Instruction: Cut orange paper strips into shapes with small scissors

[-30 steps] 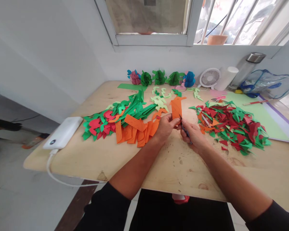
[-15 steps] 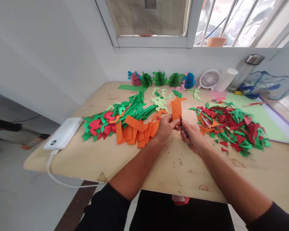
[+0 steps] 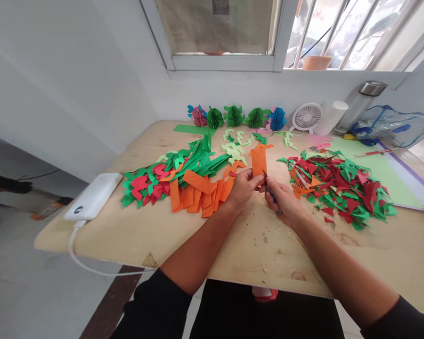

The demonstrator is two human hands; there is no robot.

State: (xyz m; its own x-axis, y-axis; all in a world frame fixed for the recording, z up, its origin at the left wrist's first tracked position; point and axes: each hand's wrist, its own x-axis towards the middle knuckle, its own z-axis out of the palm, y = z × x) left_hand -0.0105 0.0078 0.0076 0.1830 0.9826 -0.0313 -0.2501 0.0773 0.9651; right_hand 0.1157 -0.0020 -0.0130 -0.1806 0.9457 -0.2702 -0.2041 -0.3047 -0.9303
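Observation:
Over the middle of the table my left hand (image 3: 245, 186) pinches the lower end of an orange paper piece (image 3: 258, 160) marked with drawn lines. Dark-handled scissors (image 3: 273, 195) are gripped in my right hand (image 3: 284, 200), their blades at the paper's lower right edge. Most of the blades and finger loops are hidden by the fingers. Left of my hands lie several orange paper strips (image 3: 198, 195), a bundle of green paper pieces (image 3: 201, 162) and some red cut shapes (image 3: 141, 186). A heap of red, green and orange scraps (image 3: 342, 188) lies to the right.
Folded paper figures (image 3: 235, 115) stand along the wall, beside a small white fan (image 3: 307, 117) and a glass bottle (image 3: 360, 106). A white power bank (image 3: 93, 197) with its cable sits at the table's left edge. Light green cutouts (image 3: 235, 153) lie beyond my hands.
Almost nothing differs. Both hands keep their places on the orange paper and the scissors, with only a very slight shift of the view.

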